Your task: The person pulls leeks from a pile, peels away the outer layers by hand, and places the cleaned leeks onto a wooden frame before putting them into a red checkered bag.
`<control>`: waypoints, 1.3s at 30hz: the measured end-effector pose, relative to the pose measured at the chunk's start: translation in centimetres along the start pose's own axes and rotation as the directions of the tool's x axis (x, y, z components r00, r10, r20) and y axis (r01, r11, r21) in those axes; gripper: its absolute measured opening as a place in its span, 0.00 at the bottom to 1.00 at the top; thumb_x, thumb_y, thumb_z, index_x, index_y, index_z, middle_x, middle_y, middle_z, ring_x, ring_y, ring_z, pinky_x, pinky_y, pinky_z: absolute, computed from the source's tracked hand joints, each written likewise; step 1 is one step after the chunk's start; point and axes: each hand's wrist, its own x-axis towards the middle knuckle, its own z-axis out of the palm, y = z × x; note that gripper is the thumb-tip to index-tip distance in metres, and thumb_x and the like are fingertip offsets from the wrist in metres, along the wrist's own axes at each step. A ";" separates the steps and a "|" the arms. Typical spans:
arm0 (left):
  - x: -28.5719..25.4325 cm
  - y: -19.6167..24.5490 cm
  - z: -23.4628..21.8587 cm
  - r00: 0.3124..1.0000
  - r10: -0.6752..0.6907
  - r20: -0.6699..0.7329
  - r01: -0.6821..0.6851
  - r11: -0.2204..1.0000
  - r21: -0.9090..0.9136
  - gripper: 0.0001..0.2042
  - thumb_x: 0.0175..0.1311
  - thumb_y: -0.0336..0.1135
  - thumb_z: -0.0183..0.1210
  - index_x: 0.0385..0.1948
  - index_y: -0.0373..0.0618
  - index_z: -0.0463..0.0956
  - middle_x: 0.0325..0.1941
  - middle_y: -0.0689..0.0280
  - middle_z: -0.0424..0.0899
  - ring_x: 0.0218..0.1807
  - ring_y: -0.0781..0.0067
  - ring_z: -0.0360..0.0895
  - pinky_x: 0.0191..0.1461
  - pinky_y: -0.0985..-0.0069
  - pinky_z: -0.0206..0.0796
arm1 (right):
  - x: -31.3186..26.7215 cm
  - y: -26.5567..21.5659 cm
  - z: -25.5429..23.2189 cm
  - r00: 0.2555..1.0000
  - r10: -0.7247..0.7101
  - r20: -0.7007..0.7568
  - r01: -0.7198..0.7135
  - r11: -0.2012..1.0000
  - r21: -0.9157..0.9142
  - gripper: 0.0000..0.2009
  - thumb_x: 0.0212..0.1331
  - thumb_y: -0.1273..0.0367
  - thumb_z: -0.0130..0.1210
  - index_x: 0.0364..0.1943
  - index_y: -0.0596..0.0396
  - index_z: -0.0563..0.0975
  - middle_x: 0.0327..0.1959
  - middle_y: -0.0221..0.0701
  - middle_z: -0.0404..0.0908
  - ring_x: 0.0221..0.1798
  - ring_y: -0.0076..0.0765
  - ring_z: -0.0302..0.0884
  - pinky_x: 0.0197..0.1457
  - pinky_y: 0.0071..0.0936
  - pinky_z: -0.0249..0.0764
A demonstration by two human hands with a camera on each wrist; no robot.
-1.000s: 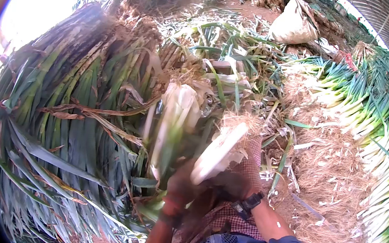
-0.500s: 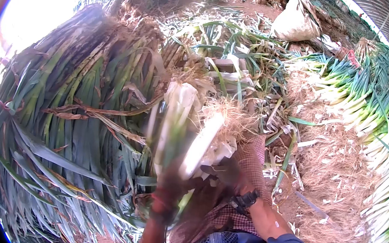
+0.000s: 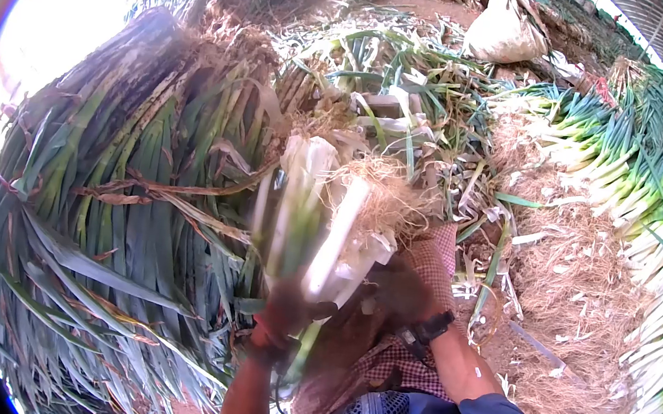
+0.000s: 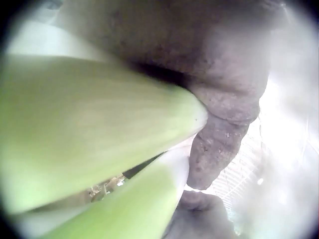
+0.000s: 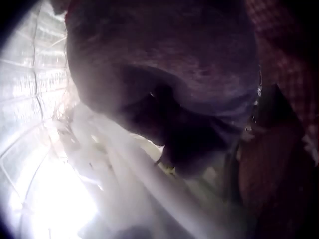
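A leek [image 3: 338, 237] with a white shaft and shaggy tan roots [image 3: 387, 193] tilts up in front of the person's body. My left hand [image 3: 281, 310] grips its lower shaft. Pale green leek stalks [image 4: 94, 119] run past the curled fingers in the left wrist view. My right hand [image 3: 402, 289], blurred and dark, is at the leek's right side. Loose white outer leaves [image 3: 371, 252] stand off the shaft right at its fingers. In the right wrist view the right fingers curl down over a white stalk [image 5: 149, 179]; their tips are in shadow.
A big heap of unpeeled leeks [image 3: 124, 206] fills the left side, with more pale stalks [image 3: 302, 178] beside the held leek. Cleaned leeks [image 3: 615, 192] lie in a curved row at right, roots inward. Leaf scraps [image 3: 398, 66] and a white sack [image 3: 506, 34] lie beyond.
The leek and my left hand have shifted left, and the leek stands steeper. My right hand has moved slightly up and away from the left hand. More white outer leaf shows between them.
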 end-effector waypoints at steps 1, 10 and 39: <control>0.2 -0.1 -0.1 1.000 -0.007 0.005 0.007 1.000 0.001 0.29 0.47 0.27 0.78 0.55 0.36 0.80 0.47 0.62 0.89 0.49 0.72 0.82 0.56 0.69 0.75 | -0.6 1.0 0.5 0.964 0.265 -0.013 -0.256 0.941 0.222 0.08 0.56 0.71 0.65 0.39 0.58 0.84 0.35 0.32 0.86 0.35 0.42 0.84 0.41 0.36 0.80; 0.3 0.1 0.2 0.993 0.073 0.088 -0.067 0.995 -0.072 0.28 0.47 0.28 0.76 0.55 0.37 0.79 0.47 0.63 0.88 0.46 0.72 0.82 0.54 0.70 0.74 | 0.2 0.6 -0.6 0.935 0.163 0.313 0.029 0.849 -0.528 0.11 0.68 0.69 0.58 0.51 0.57 0.82 0.40 0.30 0.87 0.43 0.36 0.86 0.50 0.33 0.80; -0.2 2.5 3.8 0.980 0.087 0.178 -0.097 0.994 0.049 0.35 0.41 0.37 0.80 0.58 0.41 0.80 0.50 0.55 0.89 0.49 0.65 0.87 0.56 0.67 0.77 | 1.5 7.7 -26.1 0.749 0.327 -0.577 -0.634 0.608 -0.478 0.14 0.67 0.66 0.57 0.54 0.54 0.79 0.48 0.38 0.84 0.51 0.43 0.80 0.56 0.42 0.75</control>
